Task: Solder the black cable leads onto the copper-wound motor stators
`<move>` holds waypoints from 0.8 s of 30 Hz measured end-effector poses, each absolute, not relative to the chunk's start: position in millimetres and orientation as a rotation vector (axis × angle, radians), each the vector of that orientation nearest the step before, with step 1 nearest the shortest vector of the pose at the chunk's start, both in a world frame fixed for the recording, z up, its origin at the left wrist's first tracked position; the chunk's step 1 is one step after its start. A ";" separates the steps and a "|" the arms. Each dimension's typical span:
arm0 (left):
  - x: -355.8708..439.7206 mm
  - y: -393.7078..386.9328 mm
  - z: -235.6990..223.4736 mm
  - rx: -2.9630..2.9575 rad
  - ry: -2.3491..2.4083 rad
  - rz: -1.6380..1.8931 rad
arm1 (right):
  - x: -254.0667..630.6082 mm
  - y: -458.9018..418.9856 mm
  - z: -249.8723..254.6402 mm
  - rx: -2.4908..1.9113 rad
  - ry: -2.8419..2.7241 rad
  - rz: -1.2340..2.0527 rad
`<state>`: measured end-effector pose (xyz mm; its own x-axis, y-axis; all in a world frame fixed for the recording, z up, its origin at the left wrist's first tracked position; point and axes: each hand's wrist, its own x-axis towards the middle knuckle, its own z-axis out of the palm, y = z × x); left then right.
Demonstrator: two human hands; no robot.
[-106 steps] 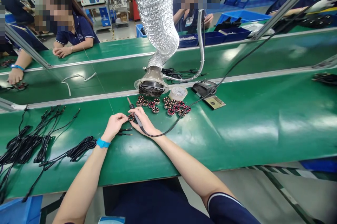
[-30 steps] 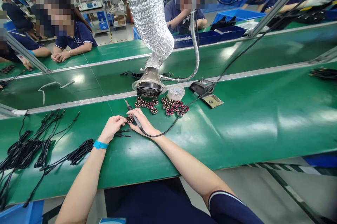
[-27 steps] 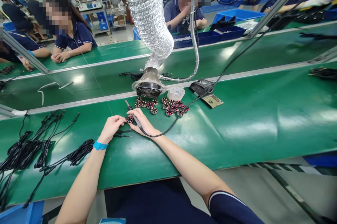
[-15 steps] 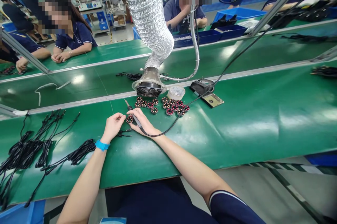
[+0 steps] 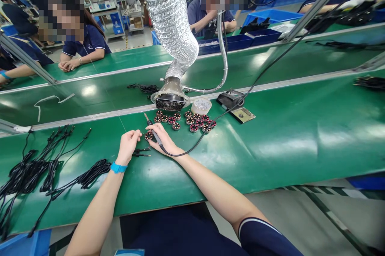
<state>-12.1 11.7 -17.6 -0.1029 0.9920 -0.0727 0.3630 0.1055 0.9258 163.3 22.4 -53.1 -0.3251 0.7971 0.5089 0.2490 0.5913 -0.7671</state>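
Observation:
My right hand [image 5: 164,140] is closed round a soldering iron [image 5: 152,127], its tip pointing up and away from me. Its black cord [image 5: 210,125] runs off to the right. My left hand [image 5: 128,144], with a blue wristband [image 5: 118,167], pinches a small round motor stator [image 5: 148,136] against the green belt [image 5: 270,144], right beside my right fingers. Two short black leads [image 5: 142,152] lie just below the hands. Several more round stators [image 5: 188,120] sit in a cluster beyond my hands.
A foil fume duct with a fan hood [image 5: 170,99] hangs just behind the stators. A roll of tape [image 5: 201,106] and an iron stand [image 5: 237,105] are to the right. Black cable bundles [image 5: 36,168] lie left. Other people sit across the far belt.
My hands have stayed nearly still on the stator. The cable bundle on the middle belt has drifted left. The person at far left has pulled a hand back.

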 end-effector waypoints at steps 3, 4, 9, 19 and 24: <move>-13.1 8.7 -14.0 1.320 1.551 0.973 | 163.4 22.7 -53.2 -0.853 -1.839 0.731; -12.9 8.0 -12.9 1.310 1.527 0.941 | 163.5 22.7 -53.1 -0.843 -1.833 0.743; -11.7 8.3 -10.6 1.208 1.445 0.867 | 163.3 22.7 -53.4 -0.815 -1.823 0.756; -10.3 8.0 -12.1 1.235 1.470 0.988 | 161.6 21.7 -53.2 -0.824 -1.815 0.714; -12.2 0.6 -6.3 1.280 1.489 1.154 | 159.4 19.1 -48.0 -0.865 -1.804 0.607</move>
<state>-12.2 0.6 -6.3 -0.1285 0.9913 -0.0269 0.2208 0.0551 0.9738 159.4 19.1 -48.0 -0.2406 0.7863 0.5691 0.2822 0.6177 -0.7340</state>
